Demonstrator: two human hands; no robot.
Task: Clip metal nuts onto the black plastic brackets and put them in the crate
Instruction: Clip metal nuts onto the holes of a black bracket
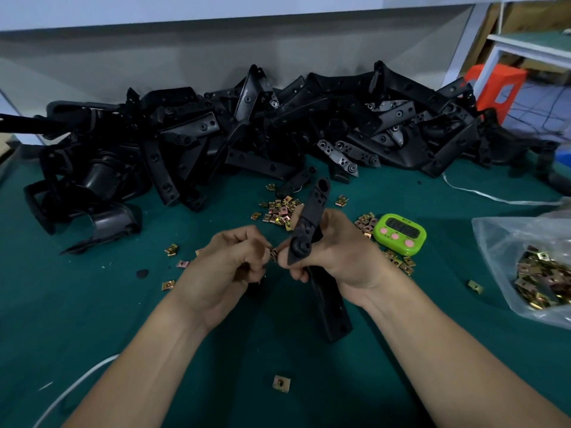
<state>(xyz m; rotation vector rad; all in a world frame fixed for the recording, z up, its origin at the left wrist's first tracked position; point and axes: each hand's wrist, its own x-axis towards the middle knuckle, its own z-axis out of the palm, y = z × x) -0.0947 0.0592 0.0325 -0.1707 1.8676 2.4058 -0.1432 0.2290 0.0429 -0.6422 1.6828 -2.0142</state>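
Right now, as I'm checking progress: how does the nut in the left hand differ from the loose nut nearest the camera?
The held nut is pinched by the left hand; the loose nut lies on the green mat. The held nut sits edge-on at the bracket tip; the loose nut lies flat, hole up, alone. Both are brass-coloured metal.

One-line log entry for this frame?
stage: clipping nut | left hand: pinches metal nut | right hand: grips black bracket | nut at bracket tab, seating unclear | crate: not in view
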